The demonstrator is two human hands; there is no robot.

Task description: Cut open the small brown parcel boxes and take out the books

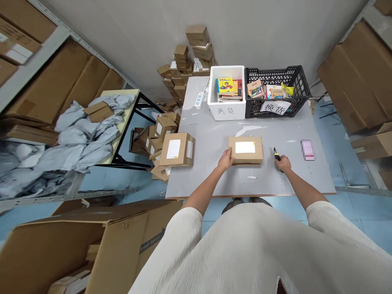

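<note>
A closed cardboard box (252,158) with a white label lies flat on the grey table (211,175) in front of me. My left hand (226,159) grips its left end, the thumb near the top edge. To the right of the box, my right hand (283,163) is closed around a black and yellow utility knife (277,155), which points away from me just above or on the tabletop. Whether its blade is out is too small to tell. A larger labelled box (180,149) stands at the table's left edge.
Behind are a white foam bin (227,110) and a black crate (278,110), both holding books. A pink-purple item (308,150) lies at right, a power strip (199,100) at back left. Grey parcels (88,134) cover a side table; a big open carton (122,249) stands lower left.
</note>
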